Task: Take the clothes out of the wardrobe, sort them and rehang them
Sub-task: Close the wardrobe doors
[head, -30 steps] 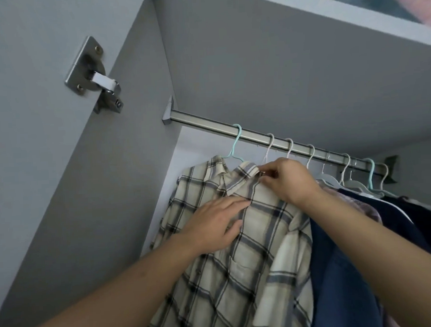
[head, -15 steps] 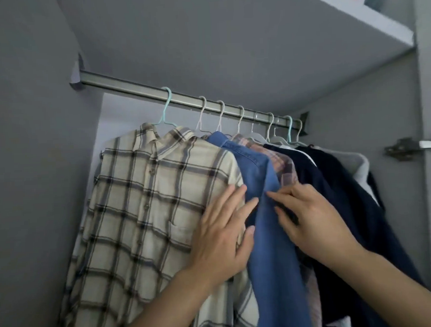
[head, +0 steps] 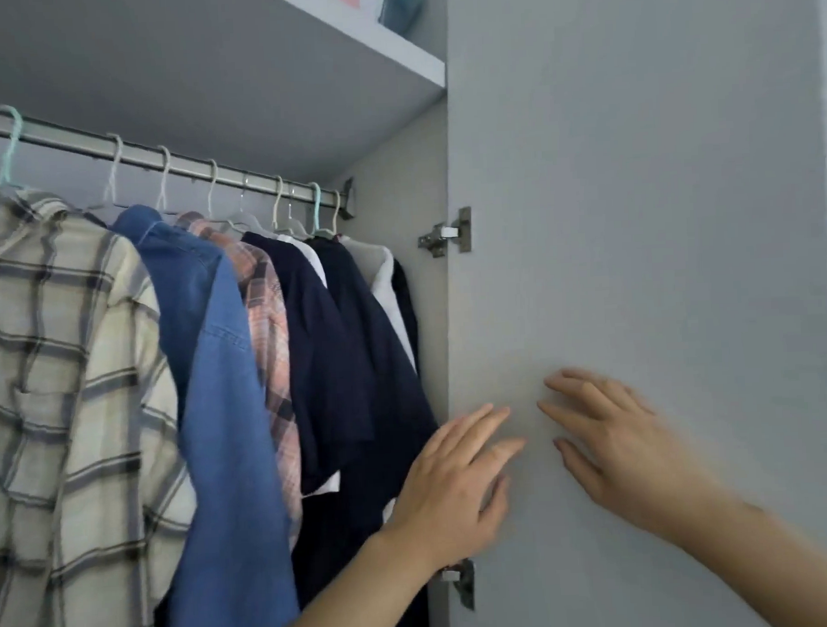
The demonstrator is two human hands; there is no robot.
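Several garments hang on hangers from a metal rail point(head: 235, 173) in the wardrobe: a cream plaid shirt point(head: 60, 400) at the left, then a blue denim shirt point(head: 217, 416), a pink plaid shirt point(head: 268, 329), dark navy tops point(head: 338, 364) and a white garment point(head: 386, 286) at the right end. My left hand point(head: 457, 486) is open, fingers spread, just right of the navy tops, in front of the door's hinged edge. My right hand point(head: 616, 442) is also open and blurred, in front of the grey door panel. Neither hand holds anything.
The open grey wardrobe door point(head: 636, 256) fills the right half, with one hinge point(head: 446, 238) up high and another hinge point(head: 461, 581) low down. A shelf point(head: 366, 45) above the rail carries folded items.
Both hands have let go of the shirts and swung right, past the navy tops to the door. The view has panned right as well.
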